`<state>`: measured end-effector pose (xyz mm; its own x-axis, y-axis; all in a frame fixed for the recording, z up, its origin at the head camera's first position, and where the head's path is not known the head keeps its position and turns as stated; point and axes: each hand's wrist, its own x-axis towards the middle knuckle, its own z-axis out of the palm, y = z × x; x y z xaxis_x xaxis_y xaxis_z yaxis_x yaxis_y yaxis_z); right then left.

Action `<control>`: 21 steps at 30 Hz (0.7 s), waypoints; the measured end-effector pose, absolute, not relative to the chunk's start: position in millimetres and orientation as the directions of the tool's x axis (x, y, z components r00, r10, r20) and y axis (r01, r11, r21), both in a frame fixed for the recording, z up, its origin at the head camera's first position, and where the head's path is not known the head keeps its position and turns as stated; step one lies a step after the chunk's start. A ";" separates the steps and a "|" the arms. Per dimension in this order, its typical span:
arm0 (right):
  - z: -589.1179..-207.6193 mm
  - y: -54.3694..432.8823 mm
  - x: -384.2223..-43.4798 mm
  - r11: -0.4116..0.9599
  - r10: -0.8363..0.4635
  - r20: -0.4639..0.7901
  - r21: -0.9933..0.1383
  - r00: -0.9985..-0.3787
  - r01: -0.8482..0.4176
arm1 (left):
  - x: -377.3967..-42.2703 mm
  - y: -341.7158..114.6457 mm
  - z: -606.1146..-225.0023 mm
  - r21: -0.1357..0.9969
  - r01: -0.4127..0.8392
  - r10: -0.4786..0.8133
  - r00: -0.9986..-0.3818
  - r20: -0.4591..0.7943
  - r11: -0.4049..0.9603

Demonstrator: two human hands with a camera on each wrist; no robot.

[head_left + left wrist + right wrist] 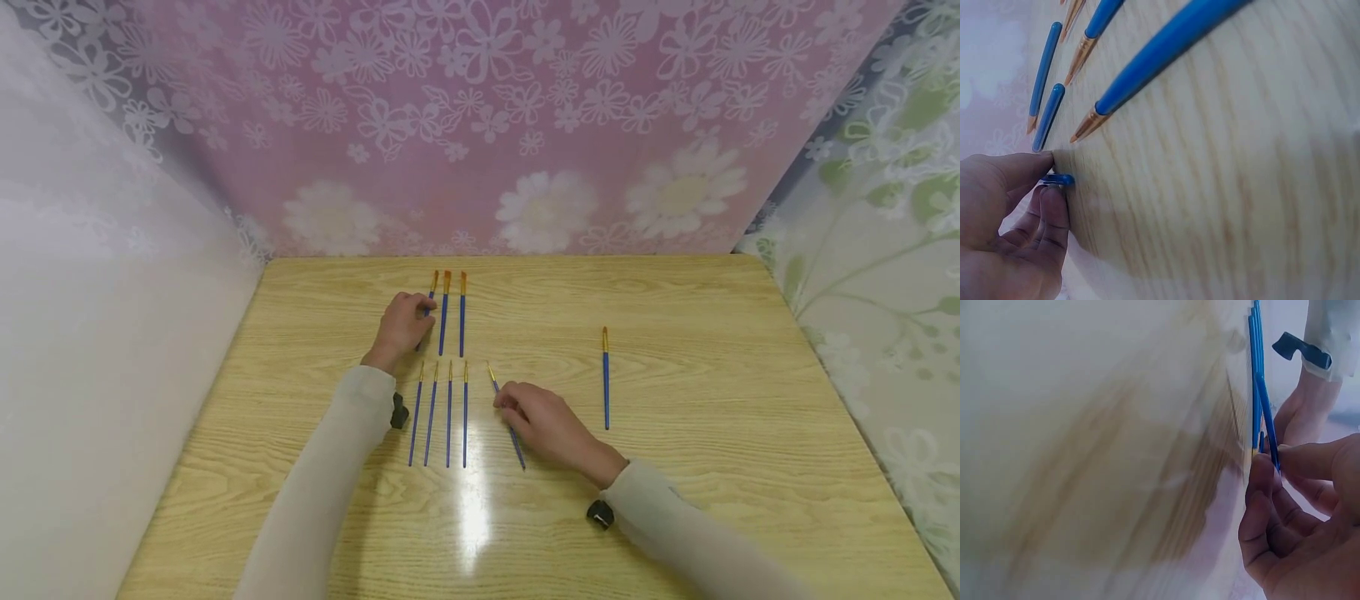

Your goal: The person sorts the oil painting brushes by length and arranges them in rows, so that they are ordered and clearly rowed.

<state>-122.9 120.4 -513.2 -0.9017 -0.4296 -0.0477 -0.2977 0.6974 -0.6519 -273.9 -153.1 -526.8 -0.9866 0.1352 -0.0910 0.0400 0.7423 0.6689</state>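
Near the table's far side my left hand [402, 327] pinches the blue handle of a paintbrush [432, 286] with orange bristles. Seen from the left wrist, the thumb and fingers close about that blue handle [1059, 179]. Just right of it, two wider paintbrushes [443, 321] lie side by side, bristles pointing away. Lower down, my right hand [547, 423] pinches a thin paintbrush [517, 447], slanted with its tip to the upper left. The right wrist view shows its blue handle [1265, 409] between thumb and fingers. Several thin paintbrushes [449, 425] lie in a row to its left.
One more paintbrush [606, 383] lies apart on the right of the wooden table [712, 350]. A pink flowered curtain [450, 125] hangs along the far edge, with pale cloth [97, 292] at the left and leaf-patterned cloth [892, 275] at the right.
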 end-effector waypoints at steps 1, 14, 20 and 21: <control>-513.9 117.2 -123.5 0.696 -0.428 -0.048 -0.654 -0.902 -0.296 | -273.9 -153.4 -526.8 0.669 0.038 0.134 -0.987 -0.092 0.742; -511.3 82.7 -128.5 0.719 -0.449 -0.079 -0.624 -0.890 -0.306 | -274.9 -154.7 -527.4 0.675 0.047 0.145 -0.985 -0.090 0.736; -511.4 76.5 -129.4 0.766 -0.458 -0.069 -0.537 -0.886 -0.354 | -274.4 -154.7 -526.8 0.680 0.039 0.140 -0.986 -0.094 0.732; -511.6 76.0 -129.4 0.771 -0.459 -0.066 -0.525 -0.886 -0.361 | -274.4 -154.9 -526.7 0.682 0.037 0.139 -0.986 -0.095 0.730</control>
<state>-129.4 76.0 -511.6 -0.8859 -0.4591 -0.0660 -0.3606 0.7712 -0.5247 -274.4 -154.9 -526.7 -0.9858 0.1387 -0.0951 0.0370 0.7304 0.6820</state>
